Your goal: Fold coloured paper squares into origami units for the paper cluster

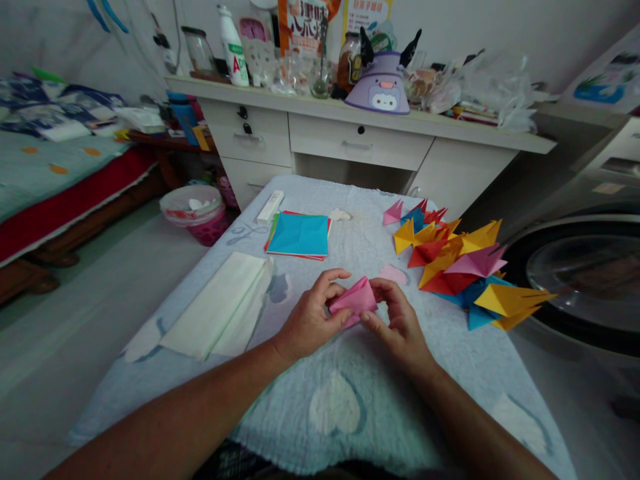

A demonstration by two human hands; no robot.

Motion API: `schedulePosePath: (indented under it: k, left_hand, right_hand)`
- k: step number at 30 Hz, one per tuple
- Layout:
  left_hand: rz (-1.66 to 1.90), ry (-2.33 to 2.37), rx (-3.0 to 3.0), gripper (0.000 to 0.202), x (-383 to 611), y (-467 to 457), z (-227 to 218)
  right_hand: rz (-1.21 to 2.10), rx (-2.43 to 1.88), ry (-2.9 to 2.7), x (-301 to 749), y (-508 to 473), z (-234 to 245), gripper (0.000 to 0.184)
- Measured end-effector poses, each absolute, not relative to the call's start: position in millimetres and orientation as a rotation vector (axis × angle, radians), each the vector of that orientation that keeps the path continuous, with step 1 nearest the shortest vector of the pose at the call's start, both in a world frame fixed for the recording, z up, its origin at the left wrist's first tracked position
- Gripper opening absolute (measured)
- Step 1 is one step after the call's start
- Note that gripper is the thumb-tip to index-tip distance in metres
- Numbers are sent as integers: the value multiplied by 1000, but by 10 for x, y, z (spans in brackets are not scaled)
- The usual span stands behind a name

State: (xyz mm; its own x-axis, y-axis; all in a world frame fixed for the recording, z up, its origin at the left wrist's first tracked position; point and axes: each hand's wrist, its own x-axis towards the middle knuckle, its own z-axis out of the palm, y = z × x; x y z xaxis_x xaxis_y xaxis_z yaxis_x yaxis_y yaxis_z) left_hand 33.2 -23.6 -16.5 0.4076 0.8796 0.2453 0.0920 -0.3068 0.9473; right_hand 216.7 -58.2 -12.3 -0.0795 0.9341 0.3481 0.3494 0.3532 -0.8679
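Observation:
Both of my hands hold one folded pink paper (354, 298) just above the pale blue cloth (350, 400) that covers the table. My left hand (313, 317) pinches the paper's left side, thumb on top. My right hand (397, 320) grips its right side with curled fingers. A stack of square coloured sheets (299, 235), blue on top, lies beyond my left hand. A pile of folded paper pieces (453, 263) in yellow, red, pink and blue sits to the right of my right hand. A small pink scrap (393, 273) lies just behind the held paper.
A folded white cloth (225, 303) lies on the table's left part, a white stick-shaped object (270, 207) farther back. Behind stands a cluttered white desk (360, 127). A bed (50, 173) and a pink bin (195, 212) are at left, a washing machine (575, 273) at right.

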Motion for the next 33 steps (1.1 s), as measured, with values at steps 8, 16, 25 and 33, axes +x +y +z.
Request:
schedulePosePath:
  k: [8,16,25,33]
  left_hand:
    - [854,822,1718,38,376,-265,-153]
    - [729,889,1844,10,338,-242,-133]
    - [698,838,1822,10,354,-227,-162]
    - [734,839,1771,12,332,-189,-210]
  right_hand:
    - [999,-1147,-1560,2182,-557,-129,24]
    - [1077,-1111,-1480,2179,-560,-134,20]
    - [1062,-1144,-1437,2186,-577,-99,22]
    - [1110,-1131,-1437,2184,-588,-105,24]
